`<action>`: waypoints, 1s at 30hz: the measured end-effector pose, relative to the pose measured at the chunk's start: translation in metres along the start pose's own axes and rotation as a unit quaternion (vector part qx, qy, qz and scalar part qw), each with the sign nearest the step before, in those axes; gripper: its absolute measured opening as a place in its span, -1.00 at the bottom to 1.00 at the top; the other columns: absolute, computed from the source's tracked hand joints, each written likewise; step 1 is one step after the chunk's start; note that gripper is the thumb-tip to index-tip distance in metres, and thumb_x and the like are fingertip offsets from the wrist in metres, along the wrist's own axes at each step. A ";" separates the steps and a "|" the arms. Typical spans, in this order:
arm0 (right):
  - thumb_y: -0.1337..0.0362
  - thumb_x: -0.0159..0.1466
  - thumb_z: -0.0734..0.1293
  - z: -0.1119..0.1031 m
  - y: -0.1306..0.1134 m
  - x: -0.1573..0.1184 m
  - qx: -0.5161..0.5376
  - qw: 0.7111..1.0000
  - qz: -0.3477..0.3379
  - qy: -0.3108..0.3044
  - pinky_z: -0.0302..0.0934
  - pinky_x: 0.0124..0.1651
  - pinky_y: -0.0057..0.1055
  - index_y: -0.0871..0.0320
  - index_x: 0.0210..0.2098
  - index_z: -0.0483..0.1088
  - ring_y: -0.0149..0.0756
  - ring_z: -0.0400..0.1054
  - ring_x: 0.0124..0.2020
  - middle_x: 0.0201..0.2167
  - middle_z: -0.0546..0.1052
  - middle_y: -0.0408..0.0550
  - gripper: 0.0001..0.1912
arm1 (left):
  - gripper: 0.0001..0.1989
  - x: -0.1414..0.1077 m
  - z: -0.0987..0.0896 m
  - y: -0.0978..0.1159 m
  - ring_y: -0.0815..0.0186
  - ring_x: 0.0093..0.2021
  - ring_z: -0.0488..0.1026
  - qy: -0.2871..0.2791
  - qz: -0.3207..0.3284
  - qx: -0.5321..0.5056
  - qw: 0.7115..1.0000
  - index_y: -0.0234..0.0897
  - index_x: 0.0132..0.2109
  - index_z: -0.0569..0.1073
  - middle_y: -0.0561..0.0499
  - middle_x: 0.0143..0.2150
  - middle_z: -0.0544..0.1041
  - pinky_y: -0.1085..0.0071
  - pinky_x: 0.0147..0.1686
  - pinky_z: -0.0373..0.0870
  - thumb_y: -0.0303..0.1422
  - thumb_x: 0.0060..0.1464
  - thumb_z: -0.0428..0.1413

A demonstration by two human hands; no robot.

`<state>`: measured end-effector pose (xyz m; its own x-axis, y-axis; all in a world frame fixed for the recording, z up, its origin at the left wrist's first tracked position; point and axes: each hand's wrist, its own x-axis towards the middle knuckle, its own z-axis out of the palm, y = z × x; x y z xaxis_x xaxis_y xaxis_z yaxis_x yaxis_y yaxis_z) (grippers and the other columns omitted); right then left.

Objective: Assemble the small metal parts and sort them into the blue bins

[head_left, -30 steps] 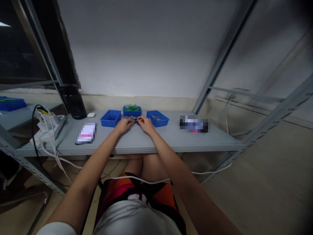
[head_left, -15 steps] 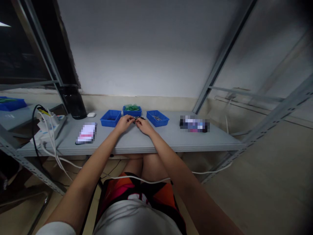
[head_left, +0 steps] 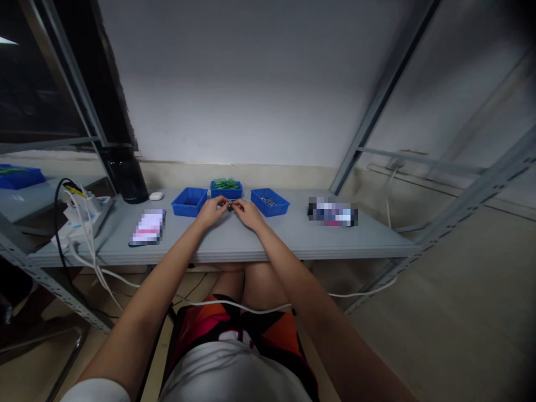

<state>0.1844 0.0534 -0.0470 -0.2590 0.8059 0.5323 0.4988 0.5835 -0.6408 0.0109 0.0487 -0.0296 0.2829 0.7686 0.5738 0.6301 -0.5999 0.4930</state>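
Note:
My left hand [head_left: 213, 211] and my right hand [head_left: 247, 213] meet over the middle of the grey table, fingertips pinched around small dark metallic pieces [head_left: 230, 205]. The pieces are too small to tell apart. Just behind them stands a blue bin [head_left: 226, 194] of green items [head_left: 226, 183]. To the left of my left hand is a blue bin [head_left: 190, 211] with dark contents. Beside my right hand, a third blue bin [head_left: 276, 210] holds small silvery pieces [head_left: 268, 201].
On the left of the table [head_left: 301, 240] are a phone [head_left: 148, 227], a white case [head_left: 156, 196], a black bottle [head_left: 128, 177] and a power strip [head_left: 94, 218] with cables. A blurred-out device [head_left: 333, 213] lies at the right. Metal shelf posts frame both sides.
The dark pieces that spread toward the right above my right hand now show only between my fingertips. Both hands have stayed nearly in place, with slight finger movement.

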 end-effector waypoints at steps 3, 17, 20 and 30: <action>0.22 0.28 0.21 -0.002 -0.004 0.000 0.008 1.000 -0.001 0.015 0.17 -0.29 -0.46 0.15 -0.23 0.43 -0.37 0.33 -0.45 -0.45 0.50 -0.12 -0.80 | -0.78 -0.001 0.000 -0.001 0.25 -0.24 0.49 -0.012 -0.009 0.017 1.000 -0.32 -0.17 0.50 -0.08 -0.25 0.58 0.40 -0.21 0.36 -0.29 0.13 0.05; 0.27 0.28 0.21 0.002 0.005 0.000 -0.009 1.000 -0.018 -0.021 0.12 -0.33 -0.49 0.15 -0.26 0.43 -0.39 0.29 -0.48 -0.53 0.45 -0.17 -0.83 | -0.79 0.000 0.002 -0.008 0.29 -0.33 0.43 -0.060 0.012 0.068 0.996 -0.33 -0.21 0.54 -0.07 -0.30 0.56 0.43 -0.29 0.32 -0.32 0.08 0.08; 0.29 0.28 0.21 0.001 0.006 -0.001 -0.015 0.999 -0.026 -0.040 0.11 -0.34 -0.51 0.15 -0.27 0.44 -0.41 0.27 -0.49 -0.54 0.44 -0.18 -0.83 | -0.79 0.001 0.002 -0.010 0.29 -0.34 0.43 -0.057 0.012 0.060 0.997 -0.33 -0.20 0.54 -0.06 -0.30 0.56 0.43 -0.29 0.32 -0.33 0.07 0.09; 0.29 0.27 0.22 -0.001 0.012 0.001 -0.048 0.999 0.007 0.002 0.17 -0.26 -0.47 0.14 -0.25 0.45 -0.35 0.34 -0.43 -0.48 0.50 -0.13 -0.82 | -0.75 -0.001 -0.003 -0.003 0.26 -0.33 0.44 -0.030 -0.017 0.067 0.997 -0.32 -0.24 0.56 -0.09 -0.29 0.57 0.41 -0.29 0.31 -0.27 0.14 0.04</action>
<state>0.1910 0.0609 -0.0534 -0.2485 0.8131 0.5264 0.5798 0.5602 -0.5916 0.0065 0.0492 -0.0292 0.3000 0.8023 0.5160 0.7302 -0.5412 0.4170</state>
